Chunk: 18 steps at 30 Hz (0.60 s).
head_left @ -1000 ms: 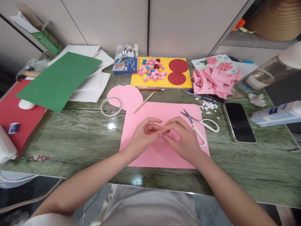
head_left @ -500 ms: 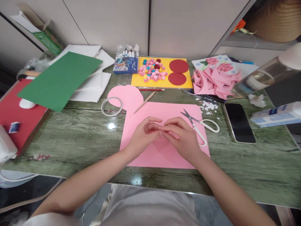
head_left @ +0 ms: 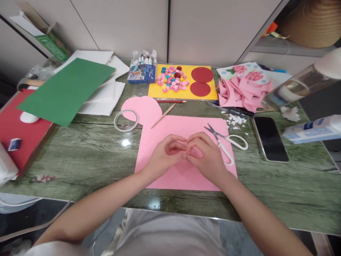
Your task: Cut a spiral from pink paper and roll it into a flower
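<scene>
My left hand point(head_left: 166, 153) and my right hand point(head_left: 206, 153) meet fingertip to fingertip above a pink paper sheet point(head_left: 165, 179). The fingers of both are curled into a pinch; whatever lies between them is too small or too hidden to name. White-handled scissors point(head_left: 221, 142) lie with their blades apart on the sheet's right side, close to my right hand. Beyond my left hand a pointed wooden stick point(head_left: 163, 116) rests across the sheet's upper left corner. Rounded pink paper cutouts point(head_left: 146, 108) sit at that corner, partly under a roll of narrow tape point(head_left: 126, 121).
Behind are a yellow sheet point(head_left: 210, 73) with small colourful rolled pieces point(head_left: 173, 80) and dark red circles point(head_left: 201, 81), a marker box point(head_left: 143, 71) and pink scraps point(head_left: 239, 90). A phone point(head_left: 270, 138) and bottle point(head_left: 301, 85) stand right. Green paper point(head_left: 68, 90) lies left.
The fingers of both hands have shifted; the fingertips and thumbs now come together more closely in a pinch. The things on the table stay where they were.
</scene>
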Tool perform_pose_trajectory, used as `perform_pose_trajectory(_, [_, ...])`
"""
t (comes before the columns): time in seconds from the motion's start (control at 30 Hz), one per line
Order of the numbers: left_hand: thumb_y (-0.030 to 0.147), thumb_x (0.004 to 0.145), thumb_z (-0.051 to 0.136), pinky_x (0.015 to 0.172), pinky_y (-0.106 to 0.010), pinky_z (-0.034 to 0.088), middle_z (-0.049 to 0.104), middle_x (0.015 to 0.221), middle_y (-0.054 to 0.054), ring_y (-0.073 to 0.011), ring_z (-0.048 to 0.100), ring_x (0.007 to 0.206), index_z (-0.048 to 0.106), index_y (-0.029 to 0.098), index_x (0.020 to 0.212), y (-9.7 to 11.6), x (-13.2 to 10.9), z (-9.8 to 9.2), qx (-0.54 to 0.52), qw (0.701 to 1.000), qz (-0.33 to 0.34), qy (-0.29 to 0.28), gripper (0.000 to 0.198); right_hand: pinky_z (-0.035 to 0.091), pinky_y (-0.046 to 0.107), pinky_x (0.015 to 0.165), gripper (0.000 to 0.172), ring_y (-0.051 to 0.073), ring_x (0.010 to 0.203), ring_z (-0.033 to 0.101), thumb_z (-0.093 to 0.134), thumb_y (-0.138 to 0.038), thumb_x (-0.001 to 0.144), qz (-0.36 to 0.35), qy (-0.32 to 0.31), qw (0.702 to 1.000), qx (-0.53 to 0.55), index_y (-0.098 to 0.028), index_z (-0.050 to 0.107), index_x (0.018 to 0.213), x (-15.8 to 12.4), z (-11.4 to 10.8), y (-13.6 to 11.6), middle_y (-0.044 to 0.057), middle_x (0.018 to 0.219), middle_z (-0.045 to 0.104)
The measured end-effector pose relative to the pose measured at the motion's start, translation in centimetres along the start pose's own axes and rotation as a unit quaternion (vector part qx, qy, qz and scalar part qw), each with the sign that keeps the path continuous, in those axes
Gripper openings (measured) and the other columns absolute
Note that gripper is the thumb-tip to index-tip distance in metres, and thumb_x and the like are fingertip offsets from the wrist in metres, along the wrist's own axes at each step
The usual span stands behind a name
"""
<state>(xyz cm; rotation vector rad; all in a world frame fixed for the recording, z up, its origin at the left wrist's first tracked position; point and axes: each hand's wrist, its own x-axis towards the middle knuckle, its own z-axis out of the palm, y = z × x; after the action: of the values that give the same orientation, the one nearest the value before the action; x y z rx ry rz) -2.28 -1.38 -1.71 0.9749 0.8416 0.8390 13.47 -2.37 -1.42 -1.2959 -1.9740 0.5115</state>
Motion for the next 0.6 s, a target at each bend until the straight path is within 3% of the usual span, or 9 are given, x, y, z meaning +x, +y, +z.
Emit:
perform_pose_trajectory(0.33, [0.017,0.071,0.065,0.074,-0.026,0.045,0.064,0.079,-0.001,-0.0128,0.059,0.08,0.051,0.018,0.1,0.16,0.2,-0.31,0.0,1.0,-0.012,0.027,0.032,0.045,0.034,0.074,0.012,0.018,0.084,0.056,0.06,-0.013,0.076,-0.013,-0.013,1.0,-0.008,-0.023,0.055,0.08,-0.05,-0.19,-0.31,0.002,0.086,0.056])
perform_pose_trajectory(0.6, [0.016,0.071,0.063,0.07,-0.025,0.045,0.062,0.077,0.001,-0.0116,0.059,0.076,0.052,0.02,0.101,0.23,0.25,-0.53,-0.003,0.999,-0.013,0.042,0.032,0.046,0.034,0.075,0.021,0.017,0.088,0.057,0.051,-0.017,0.086,-0.063,-0.021,0.997,-0.028,-0.025,0.059,0.103,-0.18,-0.06,-0.04,0.004,0.094,0.06])
